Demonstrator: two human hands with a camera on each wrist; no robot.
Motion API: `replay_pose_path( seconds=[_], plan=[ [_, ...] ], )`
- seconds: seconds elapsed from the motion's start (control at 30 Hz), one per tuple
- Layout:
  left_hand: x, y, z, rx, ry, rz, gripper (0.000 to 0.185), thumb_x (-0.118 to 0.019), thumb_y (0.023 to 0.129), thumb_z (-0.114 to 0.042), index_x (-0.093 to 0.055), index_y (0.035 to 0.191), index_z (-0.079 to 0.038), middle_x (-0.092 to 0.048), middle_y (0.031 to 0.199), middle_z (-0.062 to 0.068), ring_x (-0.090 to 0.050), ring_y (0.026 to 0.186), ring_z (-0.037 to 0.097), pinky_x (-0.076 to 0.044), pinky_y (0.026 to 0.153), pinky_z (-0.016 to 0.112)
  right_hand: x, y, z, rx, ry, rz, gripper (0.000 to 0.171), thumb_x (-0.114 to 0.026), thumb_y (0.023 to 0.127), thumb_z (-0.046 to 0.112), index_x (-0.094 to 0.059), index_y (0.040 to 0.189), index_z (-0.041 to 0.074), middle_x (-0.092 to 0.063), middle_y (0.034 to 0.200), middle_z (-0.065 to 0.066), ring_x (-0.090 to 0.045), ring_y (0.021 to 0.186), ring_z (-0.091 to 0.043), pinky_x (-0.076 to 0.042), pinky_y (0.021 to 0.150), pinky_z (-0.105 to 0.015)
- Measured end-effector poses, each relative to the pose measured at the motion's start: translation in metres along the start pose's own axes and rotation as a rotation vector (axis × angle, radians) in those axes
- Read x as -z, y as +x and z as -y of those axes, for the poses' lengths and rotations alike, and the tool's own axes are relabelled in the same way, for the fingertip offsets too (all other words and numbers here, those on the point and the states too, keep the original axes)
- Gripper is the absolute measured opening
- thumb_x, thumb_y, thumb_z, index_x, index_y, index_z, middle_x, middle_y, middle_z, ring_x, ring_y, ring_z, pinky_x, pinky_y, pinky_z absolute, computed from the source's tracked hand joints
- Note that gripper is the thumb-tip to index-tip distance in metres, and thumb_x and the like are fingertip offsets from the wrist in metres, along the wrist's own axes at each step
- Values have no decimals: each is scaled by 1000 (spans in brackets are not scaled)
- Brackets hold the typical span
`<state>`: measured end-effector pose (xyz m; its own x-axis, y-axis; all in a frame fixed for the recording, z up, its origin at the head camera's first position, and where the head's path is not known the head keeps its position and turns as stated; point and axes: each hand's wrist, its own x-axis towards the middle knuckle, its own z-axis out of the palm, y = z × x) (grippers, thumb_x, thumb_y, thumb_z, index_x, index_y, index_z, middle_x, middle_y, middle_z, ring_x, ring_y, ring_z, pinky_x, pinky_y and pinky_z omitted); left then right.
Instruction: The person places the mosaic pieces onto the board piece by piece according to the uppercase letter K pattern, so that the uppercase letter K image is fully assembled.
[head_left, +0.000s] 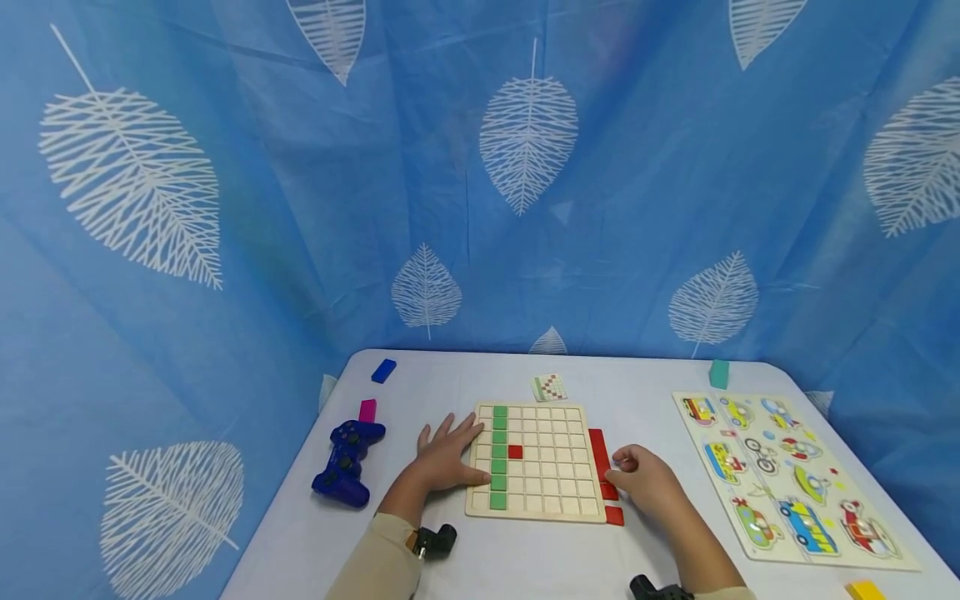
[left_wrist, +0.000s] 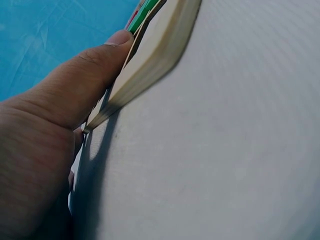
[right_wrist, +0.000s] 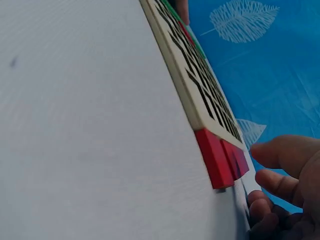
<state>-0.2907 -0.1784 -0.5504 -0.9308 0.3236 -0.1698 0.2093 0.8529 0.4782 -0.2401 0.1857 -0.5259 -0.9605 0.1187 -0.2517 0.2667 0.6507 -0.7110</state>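
Note:
A square wooden grid board lies on the table, with a column of green tiles down its left part and one red tile beside that column. My left hand rests on the board's left edge, fingers spread; its thumb lies over the rim near the green. Along the right edge lie several red blocks, the nearest one at the board's corner. Beside them is my right hand, fingers loosely bent. In the right wrist view, its fingertips are close to the red blocks, with nothing visibly gripped.
A small pattern card lies behind the board. Left are a blue game controller, a pink block and a blue block. Right are a vehicle puzzle board, a teal block and a yellow block.

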Motion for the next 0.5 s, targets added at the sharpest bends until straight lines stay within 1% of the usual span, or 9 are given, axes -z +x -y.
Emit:
replay_pose_path(
  seconds=[0.1, 0.2, 0.37, 0.5],
  plan=[
    [-1, -1, 0, 1, -6, 3, 103, -81, 77, -69, -41, 162, -29, -24, 175, -5, -6, 163, 35, 4, 124, 70, -2, 1, -5, 14, -37, 17, 32, -81, 89, 20, -66, 113, 6, -65, 108, -11, -58, 97, -25, -52, 80, -37],
    [-2, -1, -1, -2, -13, 9, 104, -81, 76, -69, -41, 162, -28, -25, 175, -4, -6, 163, 35, 4, 124, 70, -3, 2, -8, 26, -65, 19, 31, -83, 87, 19, -67, 110, 6, -65, 106, -10, -57, 96, -25, -52, 81, -39],
    [-2, -1, -2, 4, 1, 15, 104, -80, 77, -71, -39, 163, -29, -24, 175, -5, -6, 164, 35, 3, 125, 70, -2, 3, -10, 27, -83, 18, 27, -82, 88, 19, -67, 107, 6, -64, 103, -10, -57, 94, -25, -51, 77, -37],
    [1, -2, -3, 8, 2, 3, 104, -80, 77, -70, -40, 163, -29, -24, 175, -5, -6, 163, 35, 3, 125, 70, -1, 5, -12, 23, -67, -14, 23, -77, 92, 17, -66, 108, 6, -61, 98, -10, -56, 91, -25, -49, 72, -33]
  ],
)
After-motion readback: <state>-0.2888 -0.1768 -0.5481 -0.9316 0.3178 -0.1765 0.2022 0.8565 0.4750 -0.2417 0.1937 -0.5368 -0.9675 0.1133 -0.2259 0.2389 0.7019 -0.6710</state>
